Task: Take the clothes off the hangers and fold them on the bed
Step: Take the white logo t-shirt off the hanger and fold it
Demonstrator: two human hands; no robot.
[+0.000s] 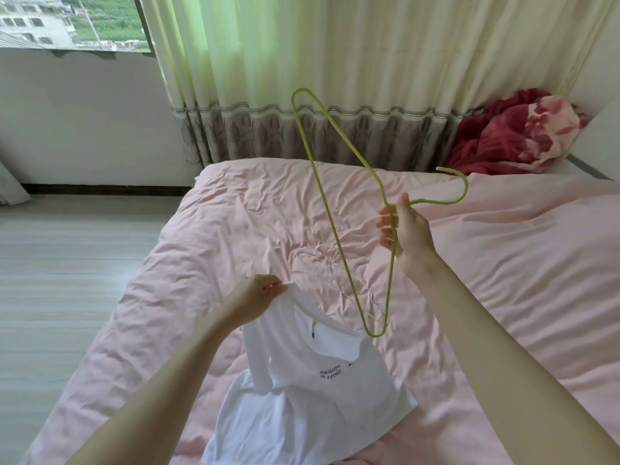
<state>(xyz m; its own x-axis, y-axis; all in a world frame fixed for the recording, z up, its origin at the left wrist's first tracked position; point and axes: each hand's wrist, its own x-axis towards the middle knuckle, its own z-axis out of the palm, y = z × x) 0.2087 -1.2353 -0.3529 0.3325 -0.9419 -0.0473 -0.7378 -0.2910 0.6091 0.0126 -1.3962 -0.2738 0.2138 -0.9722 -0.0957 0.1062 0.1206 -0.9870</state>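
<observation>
The left hand point(260, 293) pinches the shoulder of a white T-shirt point(312, 391) that hangs down onto the pink bed point(208, 236); small dark writing on its chest is too blurred to read, and a dark tag shows inside the collar. Behind it a pale wire hanger point(339, 283) lies on the crumpled sheet — partly crossed by the thin yellow-green hanger point(339, 243), free of the shirt. The right hand point(404, 229) grips that hanger at its neck, hook pointing right toward a red floral blanket point(516, 135) below the curtain point(302, 78).
</observation>
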